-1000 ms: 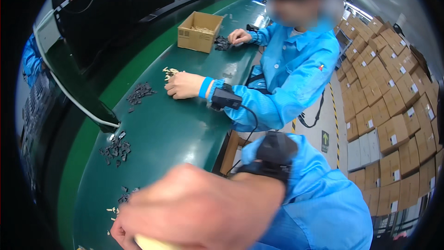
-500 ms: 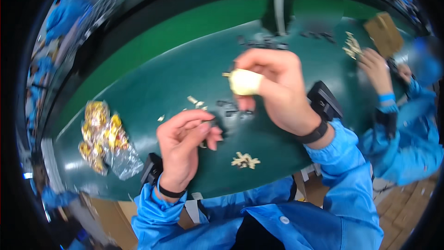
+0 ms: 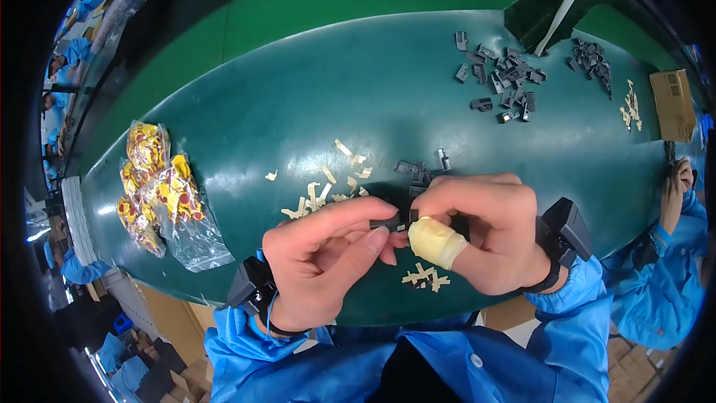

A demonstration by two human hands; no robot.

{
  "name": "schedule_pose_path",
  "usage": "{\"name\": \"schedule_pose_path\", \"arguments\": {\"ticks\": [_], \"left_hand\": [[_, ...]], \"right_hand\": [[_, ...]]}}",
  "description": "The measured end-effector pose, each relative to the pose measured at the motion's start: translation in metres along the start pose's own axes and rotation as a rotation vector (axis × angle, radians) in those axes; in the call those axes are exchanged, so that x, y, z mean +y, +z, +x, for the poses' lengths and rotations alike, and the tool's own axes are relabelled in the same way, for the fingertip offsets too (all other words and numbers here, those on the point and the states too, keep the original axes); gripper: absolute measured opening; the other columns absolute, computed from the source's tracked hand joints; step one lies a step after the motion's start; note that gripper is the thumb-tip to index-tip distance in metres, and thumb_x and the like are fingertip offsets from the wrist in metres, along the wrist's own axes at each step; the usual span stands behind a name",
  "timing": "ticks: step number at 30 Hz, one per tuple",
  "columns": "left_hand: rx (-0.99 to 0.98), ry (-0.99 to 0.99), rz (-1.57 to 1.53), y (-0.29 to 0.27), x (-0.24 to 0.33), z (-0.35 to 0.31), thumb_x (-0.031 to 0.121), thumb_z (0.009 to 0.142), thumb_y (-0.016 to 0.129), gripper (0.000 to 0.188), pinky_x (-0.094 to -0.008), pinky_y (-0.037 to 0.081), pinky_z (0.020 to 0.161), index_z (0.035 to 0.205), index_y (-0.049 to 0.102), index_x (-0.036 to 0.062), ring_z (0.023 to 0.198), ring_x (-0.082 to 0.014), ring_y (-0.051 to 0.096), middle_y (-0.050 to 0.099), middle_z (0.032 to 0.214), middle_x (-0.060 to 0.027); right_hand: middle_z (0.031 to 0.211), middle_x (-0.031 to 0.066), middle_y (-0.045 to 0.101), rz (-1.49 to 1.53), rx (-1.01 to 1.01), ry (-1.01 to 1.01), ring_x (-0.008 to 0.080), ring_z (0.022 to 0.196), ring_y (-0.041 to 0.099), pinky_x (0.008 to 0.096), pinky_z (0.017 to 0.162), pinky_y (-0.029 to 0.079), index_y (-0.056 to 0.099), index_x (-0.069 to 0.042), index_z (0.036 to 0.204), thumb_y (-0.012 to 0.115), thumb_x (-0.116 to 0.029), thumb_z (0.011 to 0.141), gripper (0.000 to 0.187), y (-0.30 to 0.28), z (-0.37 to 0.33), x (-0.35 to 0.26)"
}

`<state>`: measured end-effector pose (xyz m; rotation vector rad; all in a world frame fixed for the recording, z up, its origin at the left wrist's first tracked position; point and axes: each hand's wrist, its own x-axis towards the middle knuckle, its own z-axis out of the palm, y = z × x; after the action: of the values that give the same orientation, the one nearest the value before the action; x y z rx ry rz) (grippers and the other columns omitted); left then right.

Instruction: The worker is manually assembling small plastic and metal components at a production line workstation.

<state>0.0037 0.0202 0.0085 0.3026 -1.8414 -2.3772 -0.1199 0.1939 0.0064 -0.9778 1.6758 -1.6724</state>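
My left hand [image 3: 317,265] pinches a small black plastic part [image 3: 386,222] between thumb and forefinger, with a pale spot at the part's right end. Close against that end, my right hand [image 3: 492,227] is closed, its thumb wrapped in a pale yellow cover [image 3: 436,242]. A tiny dark piece [image 3: 414,216] shows at its fingertips; the fingers hide most of it, and I cannot tell whether it is joined to the black part. Just beyond the hands lie several black plastic parts [image 3: 418,172]. Cream strips [image 3: 317,198] are scattered by my left hand, and a small pile of strips [image 3: 426,277] lies nearer me.
Clear bags of yellow-and-red pieces [image 3: 179,190] rest on the green table [image 3: 298,104] at left. More black parts [image 3: 511,75] lie at the far right, near a dark post [image 3: 552,7]. A cardboard box [image 3: 673,104] and another person's hands [image 3: 675,186] are at the right edge.
My right hand has come down from above the table to meet my left hand at the black part. The view has shifted, showing more of the far black parts.
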Motion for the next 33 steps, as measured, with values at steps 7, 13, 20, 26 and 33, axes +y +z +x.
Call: {"name": "schedule_pose_path", "arguments": {"ticks": [7,13,20,26,33], "left_hand": [[0.013,0.031,0.053,0.004,0.000,-0.001,-0.012,0.091,0.059,0.024,-0.0287,0.060,0.076,0.115,0.063,-0.0121,0.085,-0.0196,0.071,0.071,0.095,-0.0184],[0.020,-0.001,0.045,0.004,-0.001,-0.002,-0.011,0.091,0.058,0.024,-0.0299,0.060,0.075,0.114,0.063,-0.0125,0.084,-0.0200,0.071,0.071,0.096,-0.0189],[0.044,-0.031,-0.005,0.007,0.000,-0.001,-0.012,0.091,0.058,0.023,-0.0304,0.059,0.074,0.113,0.063,-0.0129,0.083,-0.0211,0.071,0.070,0.095,-0.0201],[0.058,-0.006,0.022,0.007,0.000,-0.001,-0.012,0.091,0.057,0.023,-0.0295,0.059,0.074,0.113,0.064,-0.0124,0.082,-0.0206,0.071,0.071,0.094,-0.0195],[0.110,0.019,0.113,0.009,-0.002,0.000,-0.012,0.090,0.059,0.021,-0.0276,0.059,0.072,0.110,0.066,-0.0113,0.080,-0.0189,0.072,0.072,0.091,-0.0172]], "right_hand": [[0.076,0.0128,0.067,-0.073,0.027,-0.088,0.0139,0.060,0.061,0.0256,0.054,0.045,0.064,0.009,0.092,0.065,0.008,0.082,0.011,0.005,-0.002,0.004],[0.076,0.0120,0.067,-0.082,0.024,-0.091,0.0126,0.058,0.060,0.0244,0.053,0.044,0.063,0.009,0.092,0.065,0.006,0.083,0.010,0.006,-0.003,0.004],[0.061,0.0043,0.054,-0.092,0.140,-0.133,0.0129,0.047,0.050,0.0276,0.043,0.036,0.060,0.000,0.084,0.067,0.003,0.080,0.008,0.014,-0.002,0.010],[0.063,0.0053,0.055,-0.087,0.129,-0.136,0.0138,0.049,0.052,0.0278,0.044,0.037,0.060,0.000,0.084,0.069,0.002,0.080,0.010,0.015,-0.001,0.009],[0.065,0.0069,0.057,-0.155,0.141,-0.188,0.0159,0.053,0.058,0.0277,0.046,0.042,0.061,0.001,0.085,0.069,0.002,0.080,0.010,0.015,-0.001,0.010]]}}
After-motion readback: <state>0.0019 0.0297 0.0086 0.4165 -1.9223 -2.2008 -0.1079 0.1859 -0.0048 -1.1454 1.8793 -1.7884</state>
